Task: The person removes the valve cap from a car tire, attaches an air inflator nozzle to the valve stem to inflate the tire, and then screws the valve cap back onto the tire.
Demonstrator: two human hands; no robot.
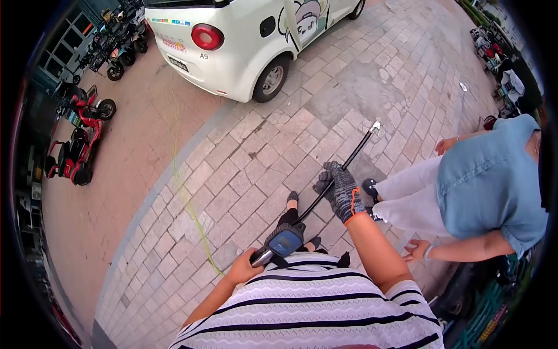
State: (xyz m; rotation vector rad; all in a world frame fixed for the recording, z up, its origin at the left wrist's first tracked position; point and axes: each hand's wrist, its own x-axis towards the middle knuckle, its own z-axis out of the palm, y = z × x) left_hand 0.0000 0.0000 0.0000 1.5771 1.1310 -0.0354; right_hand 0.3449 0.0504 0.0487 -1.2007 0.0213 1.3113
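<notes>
My left hand (pixel 243 268), bare, is closed around the handle of a black tire inflator gauge (pixel 285 242) with a square display, held near my waist. A black hose (pixel 358 149) runs from the gauge up and to the right and ends in a silver metal chuck (pixel 376 125). My right hand (pixel 339 189), in a grey knit glove with an orange cuff edge, is wrapped round the middle of this hose. From near the gauge a yellow-green air line (pixel 200 231) trails over the paving toward the car.
A white car (pixel 232 55) stands ahead, its rear wheel (pixel 271 79) nearest. Red scooters (pixel 84 136) are parked at the left. Another person (pixel 488 180) in a blue shirt stands close at my right, hands low. Parked bikes (pixel 508 87) line the far right.
</notes>
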